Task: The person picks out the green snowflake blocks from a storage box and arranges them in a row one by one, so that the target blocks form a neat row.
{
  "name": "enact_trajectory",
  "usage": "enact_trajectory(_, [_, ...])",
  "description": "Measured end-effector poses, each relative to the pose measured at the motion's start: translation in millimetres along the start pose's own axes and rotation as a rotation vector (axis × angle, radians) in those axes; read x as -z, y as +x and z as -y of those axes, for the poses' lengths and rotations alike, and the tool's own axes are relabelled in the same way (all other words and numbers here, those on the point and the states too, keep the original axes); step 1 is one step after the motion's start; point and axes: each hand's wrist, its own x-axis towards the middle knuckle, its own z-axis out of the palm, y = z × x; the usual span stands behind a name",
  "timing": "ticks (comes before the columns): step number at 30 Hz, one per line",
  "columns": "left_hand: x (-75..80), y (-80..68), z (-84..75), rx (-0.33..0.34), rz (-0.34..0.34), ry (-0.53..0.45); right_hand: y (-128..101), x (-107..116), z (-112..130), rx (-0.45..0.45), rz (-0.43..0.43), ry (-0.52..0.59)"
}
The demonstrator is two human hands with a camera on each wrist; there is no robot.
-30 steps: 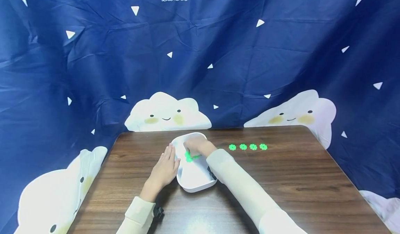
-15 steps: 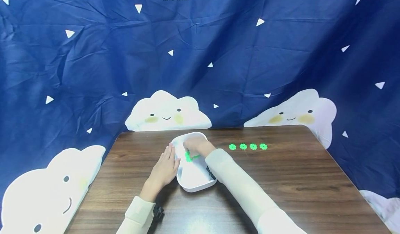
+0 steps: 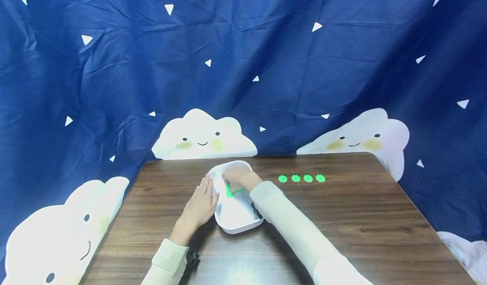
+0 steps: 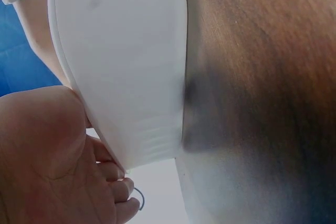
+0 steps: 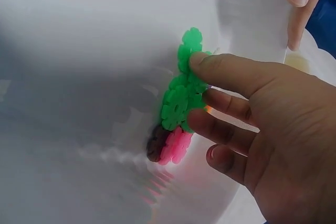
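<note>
Blue backdrop [image 3: 243,44], four green discs [image 3: 294,178] near tray [image 3: 233,217], left hand [image 3: 200,204] straight-fingered, right hand [image 3: 239,177] pinching green pieces [image 5: 178,97]

Table [image 3: 342,217] showing dark brown wood-grain top, far corners curving round, bright glare spreading over near part. White tray [image 3: 235,213] standing on tabletop slightly left of centre, far end lying near far edge, long sides running slightly askew; outer wall meeting wood in left wrist view. Four green flower-shaped pieces [image 3: 296,176] lying right of tray, forming straight row near far edge, narrow gaps separating them, none touching tray.
</note>
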Motion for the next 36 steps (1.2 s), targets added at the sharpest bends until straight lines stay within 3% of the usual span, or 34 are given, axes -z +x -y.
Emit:
enact_trajectory(10, [1.4, 1.5, -1.1, 0.006, 0.021, -0.009, -1.7, 4.7, -0.9, 0.036, -0.027, 0.017])
enact_trajectory(20, [2.1, 2.5, -1.4, 0.012, 0.015, -0.010, -30.8, 26.8, -10.5, 0.066, -0.133, -0.002])
enact_trajectory(28, [1.6, 2.3, -0.8, 0.024, 0.039, -0.015, -69.6, 38.4, -38.3, 0.050, -0.226, 0.024])
enact_trajectory(36, [3.8, 1.6, -0.5, 0.025, 0.048, -0.028, -114.6, 33.8, -87.9, -0.008, -0.329, 0.059])
